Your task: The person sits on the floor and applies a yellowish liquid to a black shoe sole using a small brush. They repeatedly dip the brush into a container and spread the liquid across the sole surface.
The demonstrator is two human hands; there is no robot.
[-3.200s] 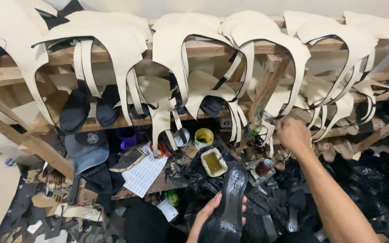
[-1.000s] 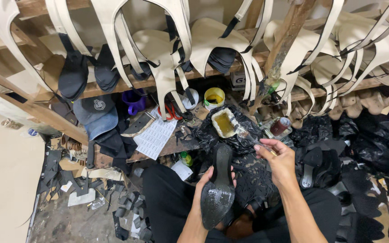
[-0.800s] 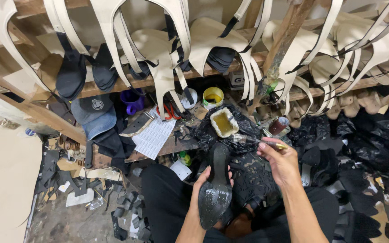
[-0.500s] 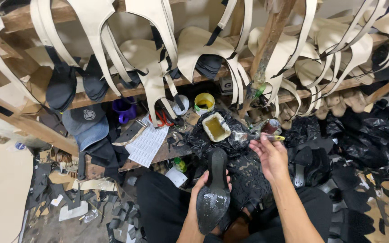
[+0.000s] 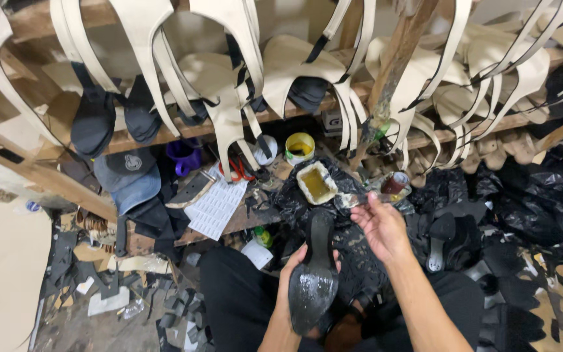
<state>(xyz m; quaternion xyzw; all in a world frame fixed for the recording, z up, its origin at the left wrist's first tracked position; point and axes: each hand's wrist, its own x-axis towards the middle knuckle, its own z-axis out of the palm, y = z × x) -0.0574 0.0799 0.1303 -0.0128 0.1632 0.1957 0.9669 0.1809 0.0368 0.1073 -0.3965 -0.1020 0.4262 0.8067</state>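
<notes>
My left hand [image 5: 292, 268] grips a black shoe sole [image 5: 314, 274] from below, its glossy underside facing up and its narrow end pointing away from me. My right hand [image 5: 379, 223] holds a small glue brush [image 5: 354, 199], whose tip reaches toward a square tub of yellow glue [image 5: 316, 183] on black plastic sheeting. The right hand is just right of the sole's far end and does not touch it.
A wooden rack [image 5: 164, 133] in front carries many cream strap uppers [image 5: 229, 98] and black shoe parts. On the bench lie a grey cap [image 5: 128, 179], a paper sheet [image 5: 216, 207], a yellow cup [image 5: 300, 147], a small tin [image 5: 395, 184]. Black soles and scraps [image 5: 529, 215] pile at right; offcuts litter the floor at left.
My right hand came down from the rack at upper right and now holds the brush by the glue tub. The sole stays in my left hand. The view has tilted down.
</notes>
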